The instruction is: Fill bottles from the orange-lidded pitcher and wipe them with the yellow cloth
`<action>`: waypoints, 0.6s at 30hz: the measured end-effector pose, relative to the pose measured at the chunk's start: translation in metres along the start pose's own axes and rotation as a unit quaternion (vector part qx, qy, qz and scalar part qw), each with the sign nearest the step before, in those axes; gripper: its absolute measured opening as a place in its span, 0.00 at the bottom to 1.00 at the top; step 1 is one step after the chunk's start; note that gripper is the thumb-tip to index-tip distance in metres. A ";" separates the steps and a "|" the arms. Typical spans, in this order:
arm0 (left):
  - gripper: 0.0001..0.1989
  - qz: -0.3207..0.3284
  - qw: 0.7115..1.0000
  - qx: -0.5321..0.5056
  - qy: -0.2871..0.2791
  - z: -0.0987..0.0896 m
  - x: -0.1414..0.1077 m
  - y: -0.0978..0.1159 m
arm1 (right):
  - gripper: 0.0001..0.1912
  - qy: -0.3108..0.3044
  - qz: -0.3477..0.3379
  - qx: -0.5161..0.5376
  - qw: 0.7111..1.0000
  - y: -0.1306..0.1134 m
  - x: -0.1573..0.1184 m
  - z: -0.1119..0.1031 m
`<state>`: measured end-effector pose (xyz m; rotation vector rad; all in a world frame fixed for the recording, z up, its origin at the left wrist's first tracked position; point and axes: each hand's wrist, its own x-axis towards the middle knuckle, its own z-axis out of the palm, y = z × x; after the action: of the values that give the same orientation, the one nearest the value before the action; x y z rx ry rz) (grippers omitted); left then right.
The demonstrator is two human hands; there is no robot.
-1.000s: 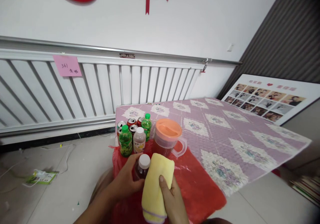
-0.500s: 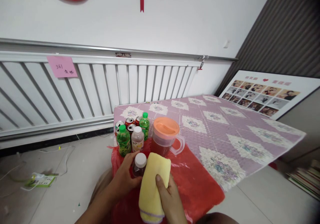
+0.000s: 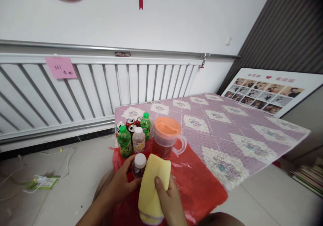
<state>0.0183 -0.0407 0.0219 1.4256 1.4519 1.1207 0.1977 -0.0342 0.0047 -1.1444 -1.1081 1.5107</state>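
Head cam: bottle in the left, cloth in the right
On my feed the left hand (image 3: 121,183) is half-curled round the white-capped bottle (image 3: 138,171), just above the red plastic sheet (image 3: 202,180) and near the lidded jug (image 3: 165,136); can't tell how tight, since the cloth hides its lower part. Right hand (image 3: 169,196) is closed on the folded yellow cloth (image 3: 153,189), thumb on top. I'd guess the bottle's smooth, a bit slippery, with some weight if that dark stuff's liquid, so I'd grip below the cap. Cloth looks soft and light; pinch the fold anywhere.
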 end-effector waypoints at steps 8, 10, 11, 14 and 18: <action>0.29 -0.030 0.995 0.065 0.074 0.011 -0.008 0.017 | 0.27 0.062 -0.039 -0.123 0.990 0.002 -0.003 0.007; 0.28 -0.034 0.993 0.078 0.078 0.011 -0.007 0.021 | 0.25 0.050 -0.018 -0.119 0.991 0.004 0.002 0.001; 0.28 -0.036 0.993 0.080 0.079 0.011 -0.006 0.021 | 0.24 0.046 -0.009 -0.116 0.992 0.005 0.005 -0.003; 0.29 -0.026 0.995 0.066 0.074 0.012 -0.005 0.015 | 0.22 0.048 -0.004 -0.141 0.989 0.008 0.016 -0.014; 0.30 -0.011 0.997 0.043 0.070 0.013 -0.005 0.001 | 0.21 0.046 -0.022 -0.219 0.974 0.005 0.023 -0.022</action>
<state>0.0318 -0.0454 0.0191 1.4095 1.6268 1.1768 0.2153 -0.0103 -0.0077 -1.4579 -1.4353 1.1956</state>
